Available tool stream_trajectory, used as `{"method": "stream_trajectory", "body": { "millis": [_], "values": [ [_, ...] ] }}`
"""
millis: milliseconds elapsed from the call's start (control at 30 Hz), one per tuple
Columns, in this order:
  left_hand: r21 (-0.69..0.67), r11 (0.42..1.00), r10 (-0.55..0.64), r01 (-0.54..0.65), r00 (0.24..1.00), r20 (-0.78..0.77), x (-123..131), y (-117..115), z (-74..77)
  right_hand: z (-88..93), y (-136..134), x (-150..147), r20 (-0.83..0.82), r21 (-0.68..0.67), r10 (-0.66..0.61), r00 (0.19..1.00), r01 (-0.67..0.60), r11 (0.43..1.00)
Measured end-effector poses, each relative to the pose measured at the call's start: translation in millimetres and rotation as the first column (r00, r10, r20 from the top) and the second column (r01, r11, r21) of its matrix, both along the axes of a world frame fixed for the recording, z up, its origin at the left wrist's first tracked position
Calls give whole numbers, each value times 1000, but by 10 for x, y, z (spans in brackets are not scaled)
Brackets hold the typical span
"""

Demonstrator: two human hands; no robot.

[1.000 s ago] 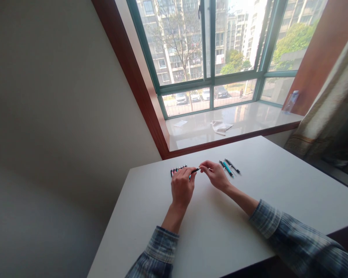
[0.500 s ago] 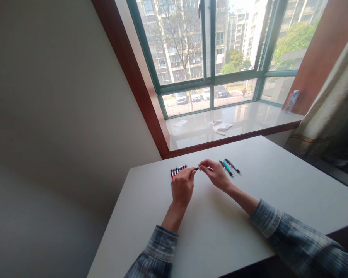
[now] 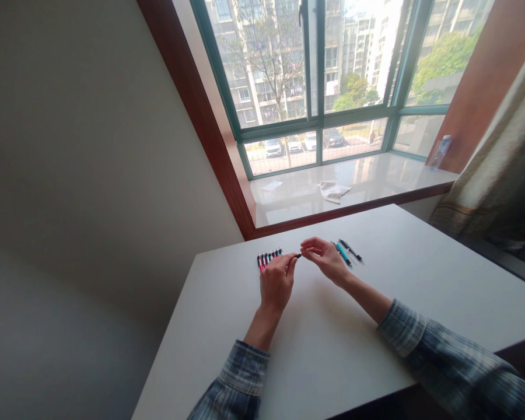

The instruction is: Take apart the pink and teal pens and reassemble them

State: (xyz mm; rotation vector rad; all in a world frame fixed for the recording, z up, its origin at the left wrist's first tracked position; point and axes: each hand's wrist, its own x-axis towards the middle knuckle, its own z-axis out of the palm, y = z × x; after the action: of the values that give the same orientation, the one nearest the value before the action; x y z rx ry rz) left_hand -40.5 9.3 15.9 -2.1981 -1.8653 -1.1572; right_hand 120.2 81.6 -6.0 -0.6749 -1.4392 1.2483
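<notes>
My left hand [image 3: 276, 283] is closed around a pen [image 3: 298, 255], whose dark end pokes out past the thumb and forefinger. At that end, the thumb and forefinger of my right hand [image 3: 326, 261] pinch together, the other fingers loosely curled above. Most of the pen is hidden inside my left hand. Just behind the left hand lies a row of several pens [image 3: 266, 256] with black and pink parts, side by side. To the right of my right hand are a teal and black pen [image 3: 343, 255] and a black pen [image 3: 350, 249].
Everything lies on a white table [image 3: 332, 356]. Beyond its far edge, a window sill [image 3: 289, 207] carries a crumpled white cloth [image 3: 333, 191], a paper piece [image 3: 272, 185] and a clear bottle [image 3: 440, 153]. A curtain [image 3: 476, 175] hangs at the right; a wall [image 3: 91, 146] stands left.
Both hands stay almost in place. The left hand has shifted slightly right with the pen, and the right hand's upper fingers have lifted a little at the pen's end.
</notes>
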Motion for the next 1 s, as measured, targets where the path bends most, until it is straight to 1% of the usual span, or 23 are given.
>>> {"method": "stream_trajectory", "body": {
  "millis": [133, 300, 367, 467, 533, 633, 733, 1000],
  "values": [
    [1, 1000, -9, 9, 999, 32, 2, 2, -13, 45, -34, 26, -51, -64, 50, 997, -53, 997],
    [-13, 1000, -6, 7, 996, 86, 9, -10, -1, 45, -30, 37, -100, -103, 69, 993, -79, 992],
    [-18, 1000, -12, 14, 996, 91, 13, -15, 7, 38, -22, 34, -80, -104, 61, 995, -69, 992],
    [-20, 999, -26, 28, 995, 98, 14, -20, 12, 24, -7, 28, 2, -109, 12, 1000, -12, 994],
    [-23, 999, -34, 37, 993, 110, 12, -22, 11, 11, 3, 24, 27, -106, 12, 1000, -9, 994],
    [-25, 999, -45, 48, 991, 126, 10, -25, 15, -5, 14, 20, 19, -84, 44, 999, -42, 996],
    [-24, 998, -58, 62, 990, 126, 12, -27, 26, -11, 18, 23, 19, -76, 39, 999, -38, 996],
    [-16, 998, -56, 59, 988, 141, 12, -16, 8, 48, 8, 43, -19, -32, 76, 997, -76, 997]
  ]
}}
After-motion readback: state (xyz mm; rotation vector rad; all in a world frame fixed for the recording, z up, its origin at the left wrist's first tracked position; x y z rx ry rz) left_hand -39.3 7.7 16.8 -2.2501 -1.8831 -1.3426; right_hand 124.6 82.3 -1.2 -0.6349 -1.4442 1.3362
